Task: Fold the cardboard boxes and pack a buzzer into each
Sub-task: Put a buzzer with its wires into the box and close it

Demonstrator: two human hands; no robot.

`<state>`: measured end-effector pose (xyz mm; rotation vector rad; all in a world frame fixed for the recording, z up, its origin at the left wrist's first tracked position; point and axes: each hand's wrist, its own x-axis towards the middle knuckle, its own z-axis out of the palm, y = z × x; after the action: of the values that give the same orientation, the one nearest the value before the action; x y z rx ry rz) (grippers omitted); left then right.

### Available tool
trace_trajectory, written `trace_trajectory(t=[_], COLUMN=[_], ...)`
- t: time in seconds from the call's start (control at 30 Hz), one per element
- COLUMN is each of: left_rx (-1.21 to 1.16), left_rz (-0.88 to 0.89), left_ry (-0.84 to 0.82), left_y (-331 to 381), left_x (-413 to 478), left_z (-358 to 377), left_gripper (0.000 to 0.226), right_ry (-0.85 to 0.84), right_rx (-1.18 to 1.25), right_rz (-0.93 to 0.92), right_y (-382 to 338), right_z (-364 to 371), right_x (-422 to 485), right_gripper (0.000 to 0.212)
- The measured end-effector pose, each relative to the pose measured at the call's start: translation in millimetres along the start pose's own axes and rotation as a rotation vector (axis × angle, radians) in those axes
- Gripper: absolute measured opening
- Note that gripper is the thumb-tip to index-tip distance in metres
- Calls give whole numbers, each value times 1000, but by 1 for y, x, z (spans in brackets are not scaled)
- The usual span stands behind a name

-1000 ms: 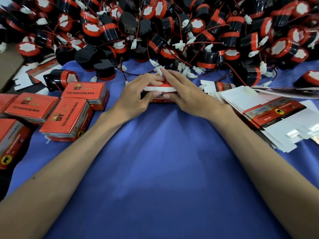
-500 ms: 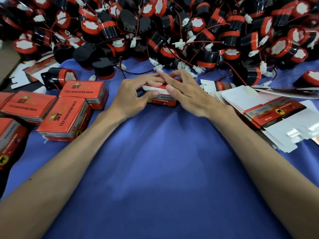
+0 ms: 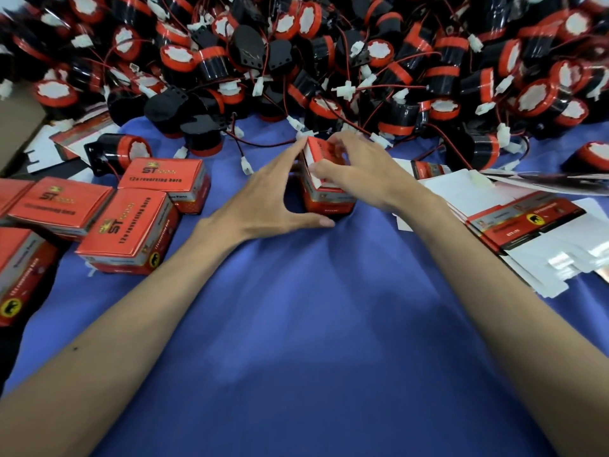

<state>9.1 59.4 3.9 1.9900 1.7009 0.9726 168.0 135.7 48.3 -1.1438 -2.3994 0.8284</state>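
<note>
A small red cardboard box (image 3: 324,196) stands on the blue cloth in the middle, its white-edged lid flap raised. My left hand (image 3: 263,196) cups its left side, thumb along the front bottom edge and fingers reaching up to the flap. My right hand (image 3: 359,169) lies over the top, fingers curled on the flap and pinching it. Whatever is inside the box is hidden by the hands. A big heap of black-and-red buzzers (image 3: 329,61) with red wires and white plugs fills the far side.
Several closed red boxes (image 3: 127,229) lie at the left, with a lone buzzer (image 3: 122,153) behind them. Flat unfolded box blanks (image 3: 527,225) are stacked at the right. A brown carton edge (image 3: 16,127) shows far left. Blue cloth (image 3: 296,324) covers the near table.
The box was lying low under both flat hands; now it stands taller with its flap lifted, my left hand shifted to its side and my right fingers curled over the top.
</note>
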Motion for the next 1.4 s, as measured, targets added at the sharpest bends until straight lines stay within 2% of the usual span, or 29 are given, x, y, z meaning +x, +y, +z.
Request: trace_trajectory(t=[0.1, 0.2, 0.3, 0.4, 0.5, 0.7, 0.8, 0.93, 1.03, 1.17, 1.4], left_rx=[115, 219, 249, 268, 251, 231, 188, 169, 143, 145, 168], left_rz=[117, 314, 346, 339, 323, 315, 267, 288, 308, 346, 388], left_ry=[111, 278, 360, 340, 333, 311, 284, 219, 199, 221, 248], left_y=[3, 5, 7, 7, 10, 9, 7, 6, 5, 7, 4], left_x=[-2, -5, -6, -7, -8, -10, -10, -6, -6, -8, -6], left_z=[0, -3, -5, -6, -7, -6, -6, -5, -6, -7, -5], left_gripper=[108, 93, 88, 86, 84, 80, 81, 78, 80, 69, 65], right_ry=[15, -29, -98, -136, -109, -35, -70, -152, -150, -186, -108], right_rx=[172, 420, 611, 719, 692, 459, 501, 618, 588, 655, 682], right_rz=[54, 0, -57, -53, -69, -84, -57, -18, -21, 39, 47], right_y=[-3, -10, -14, -12, -15, -14, -14, -13, -18, -18, -21], right_z=[2, 6, 7, 9, 13, 23, 24, 21, 20, 15, 12], right_x=[-1, -3, -6, -10, -12, -9, -10, -13, -12, -10, -15], right_gripper=[47, 27, 37, 41, 39, 40, 45, 51, 54, 60, 53])
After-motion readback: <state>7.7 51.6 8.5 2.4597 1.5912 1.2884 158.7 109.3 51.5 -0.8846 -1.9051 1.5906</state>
